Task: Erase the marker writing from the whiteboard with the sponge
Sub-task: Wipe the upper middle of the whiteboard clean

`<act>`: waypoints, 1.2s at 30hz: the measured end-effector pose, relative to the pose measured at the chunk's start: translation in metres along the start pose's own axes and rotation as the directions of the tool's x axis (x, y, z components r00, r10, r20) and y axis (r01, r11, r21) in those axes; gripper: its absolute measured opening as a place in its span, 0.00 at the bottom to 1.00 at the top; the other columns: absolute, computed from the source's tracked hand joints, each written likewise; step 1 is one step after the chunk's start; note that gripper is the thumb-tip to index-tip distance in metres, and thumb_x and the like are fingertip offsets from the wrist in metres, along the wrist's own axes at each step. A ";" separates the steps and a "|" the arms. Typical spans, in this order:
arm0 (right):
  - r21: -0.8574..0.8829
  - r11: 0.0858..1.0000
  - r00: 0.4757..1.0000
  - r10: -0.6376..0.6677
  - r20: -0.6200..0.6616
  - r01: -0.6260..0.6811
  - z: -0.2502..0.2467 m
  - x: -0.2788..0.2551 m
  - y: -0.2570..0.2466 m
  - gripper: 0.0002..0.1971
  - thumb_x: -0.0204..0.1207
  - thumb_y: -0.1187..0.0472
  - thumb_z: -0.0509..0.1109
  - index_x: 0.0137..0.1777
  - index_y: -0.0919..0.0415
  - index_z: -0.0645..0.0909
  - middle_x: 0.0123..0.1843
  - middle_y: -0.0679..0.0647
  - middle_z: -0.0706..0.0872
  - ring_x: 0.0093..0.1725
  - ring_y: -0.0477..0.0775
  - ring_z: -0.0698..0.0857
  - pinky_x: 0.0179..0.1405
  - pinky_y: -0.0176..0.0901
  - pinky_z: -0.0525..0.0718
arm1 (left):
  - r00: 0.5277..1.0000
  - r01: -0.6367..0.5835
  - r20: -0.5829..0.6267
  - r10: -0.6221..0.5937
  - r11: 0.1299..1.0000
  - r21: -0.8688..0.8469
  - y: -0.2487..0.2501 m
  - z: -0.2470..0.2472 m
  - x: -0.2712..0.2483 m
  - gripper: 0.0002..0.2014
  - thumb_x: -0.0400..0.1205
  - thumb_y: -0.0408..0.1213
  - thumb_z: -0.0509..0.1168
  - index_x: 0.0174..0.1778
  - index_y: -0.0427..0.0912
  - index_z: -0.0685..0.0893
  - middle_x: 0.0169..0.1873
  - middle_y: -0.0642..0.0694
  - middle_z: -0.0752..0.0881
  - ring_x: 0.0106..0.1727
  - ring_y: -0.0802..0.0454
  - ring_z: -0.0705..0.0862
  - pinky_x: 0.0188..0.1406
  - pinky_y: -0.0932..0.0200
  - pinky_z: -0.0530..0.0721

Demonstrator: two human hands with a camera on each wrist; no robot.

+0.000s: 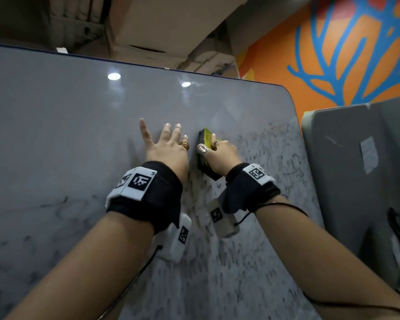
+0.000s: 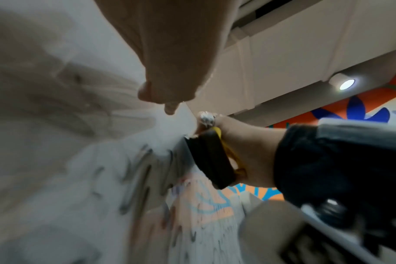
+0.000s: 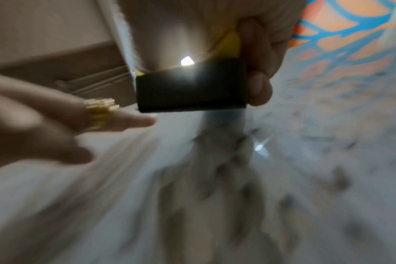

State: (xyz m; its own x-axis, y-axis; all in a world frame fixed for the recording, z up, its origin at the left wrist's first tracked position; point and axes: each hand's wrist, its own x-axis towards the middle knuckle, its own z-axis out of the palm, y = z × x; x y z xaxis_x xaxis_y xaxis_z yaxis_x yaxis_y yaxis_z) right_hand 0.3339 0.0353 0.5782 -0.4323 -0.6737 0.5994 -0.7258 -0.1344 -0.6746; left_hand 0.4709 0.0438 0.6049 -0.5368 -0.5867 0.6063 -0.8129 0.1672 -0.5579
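Sponge (image 1: 208, 153) gripped by right hand (image 1: 222, 155) on whiteboard (image 1: 67, 125); left hand (image 1: 166, 148) flat, fingers spread; writing illegible.

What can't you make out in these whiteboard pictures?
- Marker writing: too faint and smeared to read in the head view, motion-blurred in both wrist views.
- Sponge face on the whiteboard: hidden by the sponge and right hand.
- Left hand palm: hidden by its back.

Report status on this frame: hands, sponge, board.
Left hand flat on whiteboard, fingers spread. Right hand grips sponge, dark face against board. Marker writing remains right and below. Nothing in the way.
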 end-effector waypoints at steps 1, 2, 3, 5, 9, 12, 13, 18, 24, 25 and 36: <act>-0.016 0.999 0.999 0.038 -0.007 -0.038 -0.007 0.011 0.008 0.31 0.81 0.45 0.59 0.78 0.63 0.65 0.75 0.63 0.73 0.74 0.65 0.70 0.69 0.45 0.67 | 1.000 -0.007 0.009 0.007 1.000 -0.018 0.005 0.001 0.007 0.29 0.86 0.38 0.48 0.84 0.48 0.49 0.84 0.46 0.42 0.84 0.45 0.42 0.63 0.18 0.30; -0.020 0.997 0.997 0.077 -0.017 -0.078 -0.015 0.023 0.019 0.30 0.81 0.45 0.59 0.76 0.65 0.68 0.73 0.65 0.75 0.72 0.65 0.72 0.67 0.46 0.68 | 1.000 -0.015 0.016 0.016 0.999 -0.034 0.010 0.002 0.013 0.29 0.86 0.37 0.48 0.84 0.48 0.49 0.84 0.46 0.42 0.84 0.46 0.42 0.64 0.19 0.30; 0.009 0.993 0.992 0.119 -0.030 -0.119 -0.023 0.036 0.030 0.29 0.81 0.45 0.59 0.72 0.67 0.73 0.69 0.67 0.78 0.69 0.66 0.75 0.63 0.46 0.70 | 0.999 -0.027 0.019 0.028 0.999 -0.045 0.013 0.004 0.018 0.29 0.85 0.37 0.47 0.84 0.48 0.50 0.84 0.46 0.43 0.84 0.46 0.42 0.65 0.19 0.30; 0.136 0.978 0.984 0.170 -0.056 -0.161 -0.034 0.059 0.049 0.24 0.81 0.48 0.61 0.56 0.72 0.82 0.56 0.65 0.83 0.56 0.63 0.79 0.52 0.45 0.70 | 0.998 -0.055 0.012 0.056 0.998 -0.044 0.018 0.009 0.027 0.28 0.85 0.38 0.46 0.84 0.48 0.50 0.84 0.47 0.43 0.84 0.46 0.42 0.68 0.22 0.31; 0.223 0.965 0.988 0.149 -0.038 -0.137 -0.036 0.070 0.054 0.17 0.82 0.54 0.61 0.34 0.62 0.73 0.46 0.60 0.76 0.46 0.55 0.73 0.48 0.45 0.69 | 0.993 -0.089 -0.078 0.093 0.994 0.055 0.026 0.013 0.038 0.26 0.85 0.38 0.47 0.82 0.47 0.60 0.79 0.43 0.57 0.81 0.40 0.52 0.67 0.27 0.27; 0.226 0.972 0.998 0.057 0.031 -0.062 -0.014 0.056 0.055 0.17 0.78 0.48 0.66 0.42 0.64 0.79 0.44 0.61 0.79 0.46 0.56 0.76 0.50 0.48 0.74 | 0.990 -0.070 -0.114 0.079 0.994 0.087 0.034 0.014 0.044 0.24 0.85 0.37 0.46 0.79 0.45 0.66 0.75 0.41 0.61 0.78 0.36 0.56 0.67 0.27 0.28; 0.245 0.968 0.998 0.046 0.042 -0.054 -0.010 0.055 0.058 0.18 0.76 0.47 0.67 0.44 0.64 0.81 0.44 0.60 0.79 0.46 0.56 0.77 0.50 0.47 0.75 | 0.992 -0.057 -0.109 0.067 0.994 0.094 0.037 0.015 0.046 0.24 0.86 0.37 0.45 0.80 0.45 0.65 0.76 0.40 0.60 0.78 0.36 0.55 0.68 0.27 0.29; 0.247 0.955 0.982 0.180 -0.056 -0.161 -0.020 0.092 0.082 0.26 0.77 0.44 0.64 0.59 0.68 0.81 0.60 0.64 0.84 0.61 0.63 0.81 0.65 0.51 0.75 | 0.999 -0.014 -0.034 0.018 0.991 0.133 0.044 0.019 0.045 0.28 0.86 0.39 0.41 0.84 0.40 0.49 0.82 0.38 0.50 0.82 0.35 0.49 0.69 0.24 0.31; 0.282 0.942 0.971 0.217 -0.100 -0.181 -0.019 0.102 0.098 0.31 0.75 0.41 0.63 0.67 0.67 0.77 0.65 0.63 0.82 0.66 0.65 0.78 0.68 0.49 0.72 | 0.999 0.035 -0.015 -0.034 0.997 0.075 0.050 0.026 0.050 0.26 0.86 0.38 0.42 0.82 0.39 0.51 0.79 0.37 0.48 0.81 0.35 0.46 0.70 0.21 0.37; 0.316 0.936 0.979 0.188 -0.082 -0.154 -0.013 0.098 0.096 0.34 0.71 0.38 0.65 0.65 0.67 0.79 0.61 0.61 0.83 0.64 0.64 0.80 0.68 0.53 0.74 | 0.999 0.044 -0.009 -0.043 0.996 0.073 0.053 0.026 0.051 0.25 0.87 0.39 0.42 0.81 0.39 0.51 0.78 0.35 0.47 0.80 0.34 0.44 0.70 0.21 0.38; 0.353 0.929 0.978 0.164 -0.126 -0.111 -0.036 0.131 0.126 0.30 0.79 0.48 0.64 0.75 0.67 0.70 0.68 0.62 0.79 0.71 0.60 0.75 0.74 0.50 0.68 | 0.998 -0.055 0.006 0.055 0.997 0.045 0.086 0.008 0.104 0.27 0.87 0.43 0.43 0.84 0.42 0.51 0.83 0.40 0.44 0.83 0.38 0.41 0.73 0.27 0.34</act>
State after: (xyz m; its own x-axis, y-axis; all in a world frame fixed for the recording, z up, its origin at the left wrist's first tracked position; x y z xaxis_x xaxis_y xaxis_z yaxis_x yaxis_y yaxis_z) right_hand 0.1660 -0.0438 0.5875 -0.6096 -0.5897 0.5298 -0.4378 -0.3067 -0.8452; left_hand 0.3469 -0.0097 0.6157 -0.5795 -0.5813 0.5712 -0.7709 0.1636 -0.6156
